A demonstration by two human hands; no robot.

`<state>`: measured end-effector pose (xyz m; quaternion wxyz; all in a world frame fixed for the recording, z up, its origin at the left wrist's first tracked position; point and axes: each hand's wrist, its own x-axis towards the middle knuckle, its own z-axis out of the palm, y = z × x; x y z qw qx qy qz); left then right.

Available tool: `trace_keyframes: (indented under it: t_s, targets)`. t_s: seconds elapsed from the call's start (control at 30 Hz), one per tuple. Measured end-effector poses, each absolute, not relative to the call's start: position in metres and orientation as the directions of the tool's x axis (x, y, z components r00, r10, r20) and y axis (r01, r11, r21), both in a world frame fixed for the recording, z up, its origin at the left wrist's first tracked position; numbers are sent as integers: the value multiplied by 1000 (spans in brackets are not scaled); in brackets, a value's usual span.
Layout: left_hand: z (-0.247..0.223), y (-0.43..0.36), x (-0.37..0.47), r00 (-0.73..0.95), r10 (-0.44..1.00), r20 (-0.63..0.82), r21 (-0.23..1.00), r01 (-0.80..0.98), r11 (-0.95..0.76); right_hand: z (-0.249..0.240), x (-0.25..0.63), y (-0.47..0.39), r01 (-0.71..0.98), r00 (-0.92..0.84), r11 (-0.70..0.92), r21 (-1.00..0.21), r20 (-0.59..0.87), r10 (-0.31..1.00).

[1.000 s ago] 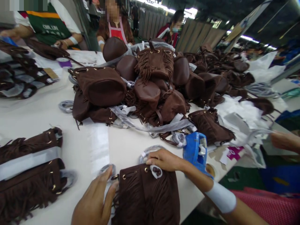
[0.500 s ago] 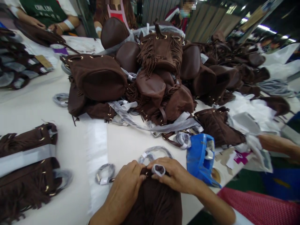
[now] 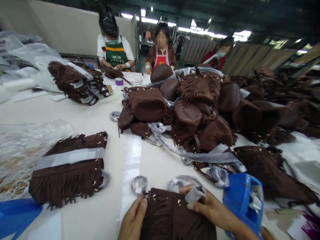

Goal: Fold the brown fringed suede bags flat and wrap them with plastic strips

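Note:
A dark brown bag (image 3: 172,216) with gold eyelets lies at the front of the table, between my hands. My left hand (image 3: 133,218) grips its upper left edge, thumb on top. My right hand (image 3: 210,206) pinches a grey-wrapped piece (image 3: 195,195) at the bag's top right edge. Coiled wrapped straps (image 3: 139,184) rest beyond the bag's top left corner, and another wrapped loop (image 3: 178,182) lies behind its top edge.
A large pile of brown bags (image 3: 188,115) fills the middle and right. Fringed bags (image 3: 72,166) with a grey band lie left. A blue tape dispenser (image 3: 237,200) stands right of my right hand. Several people (image 3: 116,55) are across the table, near a purple tape roll (image 3: 119,81).
The view has swung left and up, showing more of the table's left side. My left hand has shifted to the bag's left edge, and its top now lies flatter and more exposed.

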<state>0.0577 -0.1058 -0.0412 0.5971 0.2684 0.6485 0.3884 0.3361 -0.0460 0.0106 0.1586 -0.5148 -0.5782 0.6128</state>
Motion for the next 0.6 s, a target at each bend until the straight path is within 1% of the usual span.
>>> trace_keyframes:
  t_s: [0.07, 0.1, 0.13, 0.17, 0.23, 0.27, 0.3, 0.33, 0.37, 0.4, 0.43, 0.47, 0.53, 0.57, 0.6]
  targets:
    - [-41, -93, 73, -114, 772, -625, 741, -397, 541, 16, 341, -50, 413, -430, -291, -863, -466, 773]
    - [-39, -89, 78, -85, 750, -656, 683, -491, 541, 23, 345, -50, 444, -446, -286, -849, -487, 751]
    - [-36, -86, 83, -69, 727, -683, 636, -545, 546, 34, 350, -48, 481, -482, -277, -832, -515, 709]
    - [-33, -85, 86, -71, 712, -699, 616, -565, 548, 49, 355, -42, 508, -529, -260, -821, -536, 658]
    - [-28, -84, 87, -98, 732, -674, 659, -527, 536, 83, 358, -22, 519, -626, -189, -834, -521, 580]
    - [-26, -84, 87, -111, 758, -643, 701, -484, 524, 101, 354, -7, 500, -651, -122, -857, -466, 600]
    - [-25, -84, 87, -118, 784, -610, 742, -432, 512, 116, 345, 8, 491, -657, -32, -871, -394, 642]
    - [-24, -83, 87, -117, 808, -578, 777, -383, 500, 128, 331, 24, 497, -668, 93, -863, -313, 675]
    - [-23, -82, 87, -102, 829, -549, 800, -350, 487, 136, 312, 40, 515, -716, 239, -823, -260, 648]
    - [-21, -80, 87, -79, 849, -523, 815, -336, 471, 139, 291, 55, 500, -795, 396, -770, -228, 562]
    - [-19, -77, 87, -53, 866, -497, 824, -342, 452, 139, 267, 68, 433, -878, 530, -729, -209, 430]
    - [-17, -74, 88, -25, 881, -473, 826, -362, 433, 136, 243, 79, 356, -932, 616, -703, -216, 292]
    - [-11, -69, 87, 36, 887, -461, 799, -418, 433, 124, 200, 96, 214, -960, 702, -679, -280, 21]
    - [-7, -66, 86, 71, 874, -481, 770, -442, 460, 118, 182, 101, 181, -936, 724, -665, -342, -80]
    - [-4, -65, 85, 116, 849, -515, 731, -459, 505, 113, 168, 104, 169, -898, 744, -646, -412, -153]
